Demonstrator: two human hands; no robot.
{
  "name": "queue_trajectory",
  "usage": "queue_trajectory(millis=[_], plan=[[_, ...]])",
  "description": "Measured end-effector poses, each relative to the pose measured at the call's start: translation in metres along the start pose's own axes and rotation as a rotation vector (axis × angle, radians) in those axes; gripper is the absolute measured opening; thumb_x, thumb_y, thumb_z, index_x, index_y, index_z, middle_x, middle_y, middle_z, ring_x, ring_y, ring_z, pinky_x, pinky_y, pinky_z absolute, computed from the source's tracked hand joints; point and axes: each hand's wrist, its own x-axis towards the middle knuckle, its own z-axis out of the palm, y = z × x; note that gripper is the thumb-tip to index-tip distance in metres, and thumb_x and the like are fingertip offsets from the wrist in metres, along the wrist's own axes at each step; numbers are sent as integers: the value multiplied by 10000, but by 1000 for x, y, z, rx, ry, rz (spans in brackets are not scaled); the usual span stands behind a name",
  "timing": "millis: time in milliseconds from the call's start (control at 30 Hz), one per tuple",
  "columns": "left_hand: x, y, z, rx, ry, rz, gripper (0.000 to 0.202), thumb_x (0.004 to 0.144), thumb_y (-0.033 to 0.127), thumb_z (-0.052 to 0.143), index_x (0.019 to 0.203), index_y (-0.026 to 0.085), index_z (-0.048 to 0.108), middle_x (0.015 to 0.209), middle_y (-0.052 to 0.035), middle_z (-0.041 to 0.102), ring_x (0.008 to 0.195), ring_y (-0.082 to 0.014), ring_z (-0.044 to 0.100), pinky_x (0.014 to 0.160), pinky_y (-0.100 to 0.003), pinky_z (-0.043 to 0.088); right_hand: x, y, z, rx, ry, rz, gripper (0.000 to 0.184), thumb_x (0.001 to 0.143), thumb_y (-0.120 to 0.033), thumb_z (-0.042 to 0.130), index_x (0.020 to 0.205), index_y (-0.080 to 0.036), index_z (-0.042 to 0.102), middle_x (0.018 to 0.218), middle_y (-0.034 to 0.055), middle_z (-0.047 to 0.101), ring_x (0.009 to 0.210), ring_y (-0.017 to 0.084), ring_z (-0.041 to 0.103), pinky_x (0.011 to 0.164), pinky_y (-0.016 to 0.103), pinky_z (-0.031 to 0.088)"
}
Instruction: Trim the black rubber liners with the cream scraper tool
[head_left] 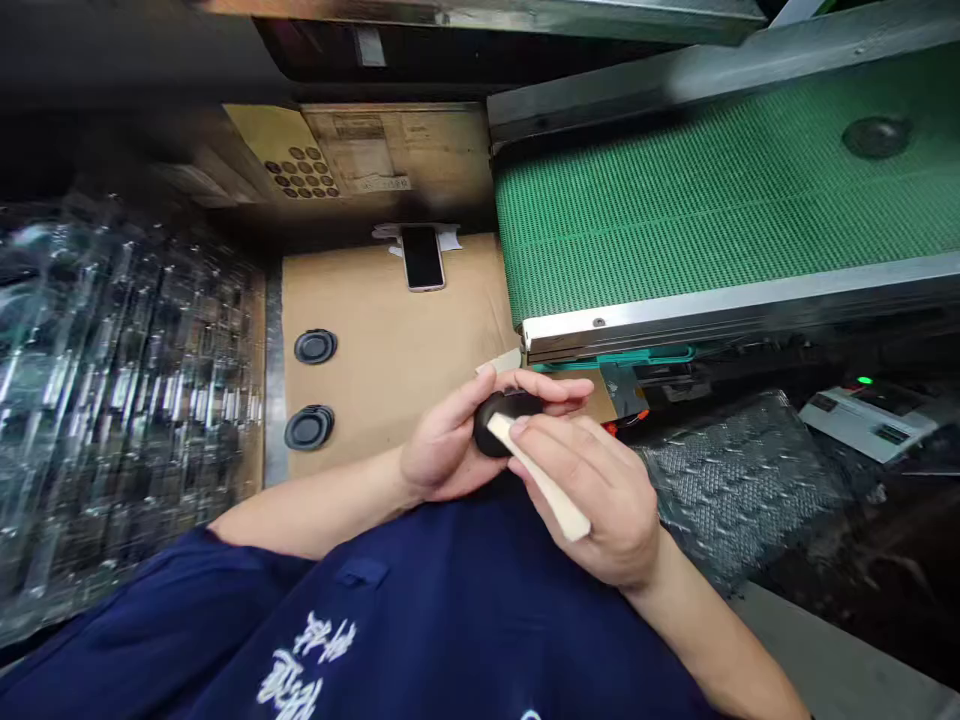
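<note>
Over the brown cardboard [382,330], a round black disc [501,422] is gripped by the curled left hand [446,440], while a pale strip [541,480], seemingly foam, is pinched against it by the closed right hand [592,505].

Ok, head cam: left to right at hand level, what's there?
Stacked clear plastic trays → black round discs on cardboard → left hand → black round part → right hand → grey textured mat → white unit with green light
</note>
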Motion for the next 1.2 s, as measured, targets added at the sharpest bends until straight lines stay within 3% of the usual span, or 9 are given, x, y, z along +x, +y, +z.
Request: queue_trajectory(millis=[133, 300, 467, 567, 733, 833, 1000, 1133, 1200], plan=[[0, 1, -1, 5, 26, 2, 522, 1054, 435, 312, 1147, 115, 714, 1476, -178, 575, 1467, -325, 439, 1252, -506, 270, 1, 1, -6, -126, 38, 80, 418, 883, -33, 674, 1293, -94, 615, 1166, 168, 717, 1037, 250, 675, 894, 419, 589], [1, -1, -4, 9, 26, 37, 566, 1055, 469, 289, 1160, 111, 715, 1471, -174, 580, 1477, -306, 429, 1267, -472, 248, -3, -4, -4, -3, -85, 134, 407, 908, -55, 646, 1305, -141, 607, 1153, 123, 726, 1016, 226, 685, 881, 399, 601], [1, 0, -2, -36, -16, -27, 700, 1040, 579, 209, 1240, 109, 687, 1509, -166, 547, 1473, -318, 431, 1252, -478, 281, -4, -1, -4, -49, 126, 122, 495, 861, -21, 684, 1329, -166, 610, 1193, 123, 727, 1096, 245, 695, 941, 426, 606], [1, 4, 0, -60, -48, 1, 786, 1014, 651, 173, 1299, 108, 664, 1505, -157, 554, 1484, -332, 411, 1260, -492, 257, -9, -1, -12, -102, 250, 166, 517, 832, -36, 725, 1311, -210, 636, 1152, 94, 745, 1029, 246, 721, 875, 417, 627], [-1, 8, -4, -72, -64, -7, 746, 1007, 617, 201, 1380, 121, 614, 1496, -158, 560, 1472, -350, 423, 1242, -538, 268, -24, -1, -18, -81, 292, 281, 481, 822, -20, 720, 1263, -206, 674, 1096, 78, 752, 965, 234, 720, 834, 398, 619], [-2, 7, -9, -3, -34, -11, 621, 981, 504, 330, 1399, 135, 605, 1499, -153, 555, 1402, -335, 500, 1163, -507, 387, -31, -1, -15, -39, 293, 282, 481, 817, -16, 720, 1263, -189, 672, 1102, 85, 745, 971, 236, 719, 841, 402, 614], [-6, 8, -21, 363, -2, 132, 576, 914, 390, 547, 1470, 241, 537, 1453, -125, 532, 1152, -249, 625, 971, -407, 539, -36, 0, -13, -54, 297, 258, 498, 811, -27, 729, 1277, -191, 665, 1089, 84, 745, 964, 244, 719, 822, 409, 616], [-10, 11, -30, 1063, 35, 502, 1010, 809, 354, 797, 1613, 403, 188, 1516, -116, 383, 1121, -211, 613, 1021, -425, 540, -39, 3, -13, -32, 256, 301, 499, 811, -15, 726, 1266, -213, 671, 1089, 81, 745, 964, 245, 715, 802, 412, 612], [-13, 13, -34, 1382, 29, 710, 1147, 773, 333, 841, 1623, 420, 75, 1545, -131, 324, 1159, -229, 600, 1003, -425, 562, -40, 6, -12, -18, 243, 307, 486, 817, -17, 722, 1259, -213, 670, 1092, 81, 741, 966, 241, 713, 803, 406, 609]])
